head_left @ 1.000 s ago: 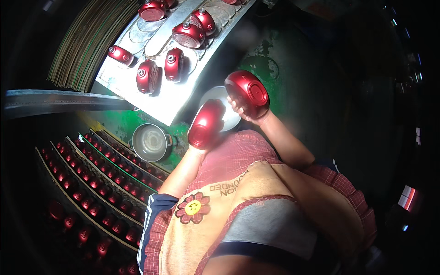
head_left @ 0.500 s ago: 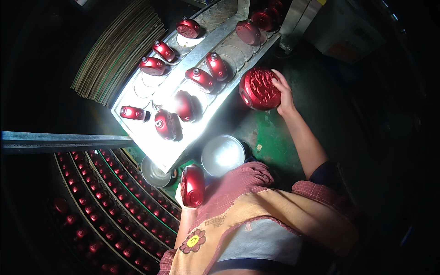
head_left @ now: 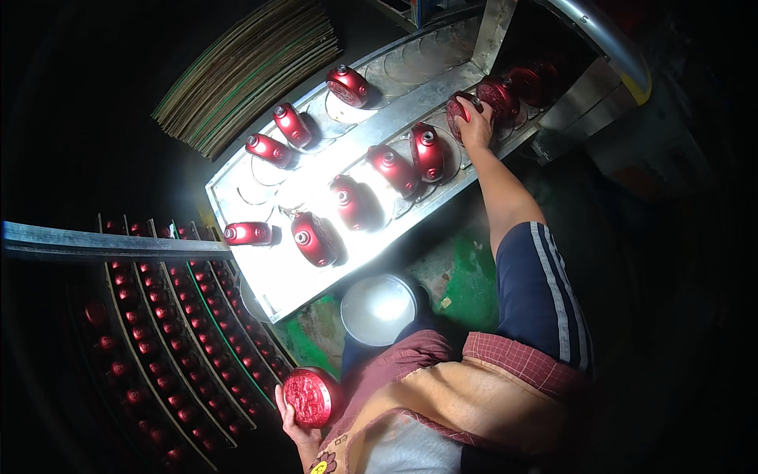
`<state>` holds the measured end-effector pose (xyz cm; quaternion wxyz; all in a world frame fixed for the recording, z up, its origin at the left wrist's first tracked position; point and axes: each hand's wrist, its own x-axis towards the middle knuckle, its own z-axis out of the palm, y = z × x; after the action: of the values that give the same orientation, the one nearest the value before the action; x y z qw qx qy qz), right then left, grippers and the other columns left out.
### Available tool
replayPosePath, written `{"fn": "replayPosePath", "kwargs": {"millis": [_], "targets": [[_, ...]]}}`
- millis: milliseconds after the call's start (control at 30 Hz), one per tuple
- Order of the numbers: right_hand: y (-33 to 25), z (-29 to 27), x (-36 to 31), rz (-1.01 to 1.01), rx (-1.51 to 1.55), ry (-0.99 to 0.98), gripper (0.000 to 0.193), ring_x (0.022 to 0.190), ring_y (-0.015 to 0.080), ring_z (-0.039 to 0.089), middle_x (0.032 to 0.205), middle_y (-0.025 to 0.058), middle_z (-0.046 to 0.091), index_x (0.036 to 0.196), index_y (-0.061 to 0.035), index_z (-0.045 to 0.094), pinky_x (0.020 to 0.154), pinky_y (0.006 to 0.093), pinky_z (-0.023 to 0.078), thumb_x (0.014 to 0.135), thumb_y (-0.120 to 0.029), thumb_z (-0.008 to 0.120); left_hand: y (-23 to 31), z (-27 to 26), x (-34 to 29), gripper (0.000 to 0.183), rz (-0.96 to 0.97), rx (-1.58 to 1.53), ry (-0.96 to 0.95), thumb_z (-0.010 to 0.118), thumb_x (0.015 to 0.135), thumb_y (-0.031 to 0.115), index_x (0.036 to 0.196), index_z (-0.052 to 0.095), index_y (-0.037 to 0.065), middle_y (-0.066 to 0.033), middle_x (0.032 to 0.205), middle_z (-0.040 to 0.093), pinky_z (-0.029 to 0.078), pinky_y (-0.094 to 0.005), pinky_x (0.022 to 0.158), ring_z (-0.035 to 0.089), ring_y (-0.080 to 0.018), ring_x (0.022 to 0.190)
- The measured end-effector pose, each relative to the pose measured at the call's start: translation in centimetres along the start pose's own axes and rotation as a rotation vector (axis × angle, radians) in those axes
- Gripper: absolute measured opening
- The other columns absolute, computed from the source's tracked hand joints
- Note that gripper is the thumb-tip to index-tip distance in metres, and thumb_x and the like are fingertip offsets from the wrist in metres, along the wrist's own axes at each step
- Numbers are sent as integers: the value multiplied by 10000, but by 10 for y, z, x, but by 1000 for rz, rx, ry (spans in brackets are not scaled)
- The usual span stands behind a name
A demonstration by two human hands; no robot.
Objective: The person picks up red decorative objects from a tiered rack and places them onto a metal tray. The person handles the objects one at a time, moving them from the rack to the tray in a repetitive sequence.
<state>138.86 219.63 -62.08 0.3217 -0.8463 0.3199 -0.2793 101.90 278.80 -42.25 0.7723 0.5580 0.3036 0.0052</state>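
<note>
My left hand [head_left: 294,420] is closed around the side of a round red bottle [head_left: 309,396], low in front of my apron. The embossed, glossy face of this bottle is turned up. My right arm reaches far over the metal conveyor [head_left: 351,142], where my right hand [head_left: 475,126] grips another red bottle [head_left: 455,115] from above. That bottle is in the near row, between a red bottle with a bare neck [head_left: 427,152] and a darker red bottle [head_left: 496,96]. My palm and fingers hide part of it.
Several more red bottles [head_left: 313,238] stand in two rows on the brightly lit conveyor. Below its near edge is a round metal pan [head_left: 379,310]. Curved racks of red bottles [head_left: 170,328] fill the lower left. A stack of thin boards [head_left: 245,75] lies beyond, and a metal bar [head_left: 114,241] crosses at left.
My right hand has carried its bottle from beside the conveyor onto the near row. My left hand has lowered and turned its bottle, embossed face up. The whole view has shifted.
</note>
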Motion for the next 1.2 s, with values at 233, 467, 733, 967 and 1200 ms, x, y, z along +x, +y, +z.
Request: {"fn": "replayPosePath", "kwargs": {"millis": [233, 467, 733, 967, 1200], "targets": [[-41, -48, 12, -250, -8, 101, 565, 1319, 379, 413, 1485, 212, 335, 1327, -317, 587, 1080, 425, 372, 822, -85, 693, 12, 38, 82, 671, 181, 301, -97, 686, 766, 105, 1390, 464, -3, -172, 1338, 534, 411, -399, 1061, 530, -288, 1231], [-137, -84, -122, -479, 588, -469, 494, 1215, 200, 526, 1308, 101, 515, 1298, -68, 592, 970, 313, 502, 823, 51, 658, -9, 136, 181, 558, 683, 772, -274, 751, 737, -4, 1273, 619, 75, -148, 1391, 497, 367, -387, 1101, 447, -283, 1323], [-186, -10, -221, -417, 218, -591, 861, 1338, 349, 387, 1411, 190, 423, 1423, -27, 387, 1109, 417, 345, 708, -245, 813, -66, 236, 237, 642, 905, 1016, -135, 798, 712, 104, 1309, 602, 237, -135, 1434, 441, 423, -441, 1045, 453, -374, 1244], [-168, 33, -225, -145, 108, -538, 889, 1274, 372, 464, 1370, 201, 468, 1441, -67, 363, 1051, 425, 405, 712, -299, 815, -80, 248, 222, 599, 828, 1104, -254, 774, 756, 132, 1310, 594, 271, -164, 1474, 392, 376, -465, 1077, 396, -403, 1305], [-152, 24, -208, 18, 77, -334, 820, 1267, 372, 455, 1329, 135, 479, 1410, -150, 358, 1001, 478, 438, 714, -209, 789, -34, 215, 228, 533, 987, 791, -207, 708, 829, 75, 1337, 553, 120, -204, 1380, 460, 413, -443, 1038, 475, -388, 1230]]}}
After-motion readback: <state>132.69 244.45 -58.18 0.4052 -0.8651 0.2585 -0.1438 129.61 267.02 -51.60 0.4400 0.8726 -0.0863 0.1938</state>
